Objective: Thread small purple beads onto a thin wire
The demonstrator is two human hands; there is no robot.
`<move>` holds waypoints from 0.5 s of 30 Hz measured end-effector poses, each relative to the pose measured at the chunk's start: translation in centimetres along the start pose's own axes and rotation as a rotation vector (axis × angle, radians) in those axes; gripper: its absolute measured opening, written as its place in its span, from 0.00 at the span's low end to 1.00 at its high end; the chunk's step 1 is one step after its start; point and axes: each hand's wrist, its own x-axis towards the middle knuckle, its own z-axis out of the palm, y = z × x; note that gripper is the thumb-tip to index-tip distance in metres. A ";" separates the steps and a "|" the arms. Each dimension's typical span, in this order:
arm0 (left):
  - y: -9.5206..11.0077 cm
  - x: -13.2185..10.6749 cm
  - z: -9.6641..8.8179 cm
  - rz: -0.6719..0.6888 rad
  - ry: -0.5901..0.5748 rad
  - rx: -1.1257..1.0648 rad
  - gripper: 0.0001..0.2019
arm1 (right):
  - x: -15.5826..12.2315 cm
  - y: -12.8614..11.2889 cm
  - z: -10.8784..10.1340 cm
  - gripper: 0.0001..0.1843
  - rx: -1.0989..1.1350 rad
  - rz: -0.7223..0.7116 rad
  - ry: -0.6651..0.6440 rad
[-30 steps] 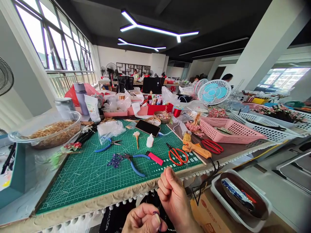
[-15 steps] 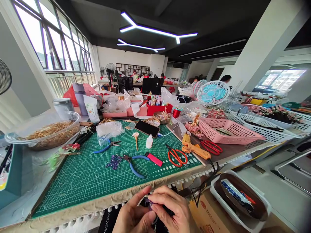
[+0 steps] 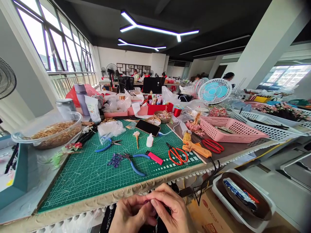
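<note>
Just in front of the table's edge, my left hand (image 3: 132, 212) and my right hand (image 3: 168, 207) meet fingertip to fingertip. Between them is a small purple piece (image 3: 146, 202), almost wholly covered by the fingers, so its kind does not show. Both hands are closed around it. Beyond them on the green cutting mat (image 3: 87, 181) lies a cluster of purple translucent pieces (image 3: 115, 160), touching or close to the jaws of blue-handled pliers (image 3: 134, 163). A pink lighter (image 3: 155, 158) rests at the end of one plier handle. A white squeeze bottle (image 3: 150, 140) stands upright behind it.
Orange-handled scissors (image 3: 178, 154) and an orange glue gun (image 3: 194, 145) lie right of centre. Further back are a phone (image 3: 147, 127) and a pink basket (image 3: 233, 131). A clear tub of gold stems (image 3: 55, 132) stands left. A bin (image 3: 243, 194) is below right.
My left index finger, raised before, has come down to the right fingertips. The purple piece is more hidden now. The view has shifted slightly; the table things lie as before.
</note>
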 end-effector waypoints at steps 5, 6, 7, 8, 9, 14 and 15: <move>-0.8 0.5 0.7 -0.091 0.188 -0.240 0.23 | -0.5 -1.3 -1.1 0.21 0.286 0.120 0.320; -0.9 0.6 0.8 -0.089 0.212 -0.270 0.23 | -0.5 -2.0 -2.3 0.20 0.365 0.166 0.450; -1.0 0.6 0.8 -0.091 0.227 -0.297 0.23 | -0.4 -2.6 -3.7 0.20 0.447 0.135 0.515; -1.1 0.6 0.7 -0.100 0.231 -0.319 0.23 | -0.4 -3.1 -5.2 0.21 0.543 0.063 0.573; -1.1 0.6 0.7 -0.111 0.233 -0.337 0.24 | -0.4 -3.3 -6.6 0.18 0.623 0.004 0.743; -0.7 0.3 0.7 -0.175 0.191 -0.377 0.23 | -0.9 -1.1 -6.7 0.10 0.414 0.432 0.591; -0.6 0.3 0.8 -0.168 0.187 -0.382 0.23 | -1.1 -0.5 -5.4 0.14 0.400 0.508 0.435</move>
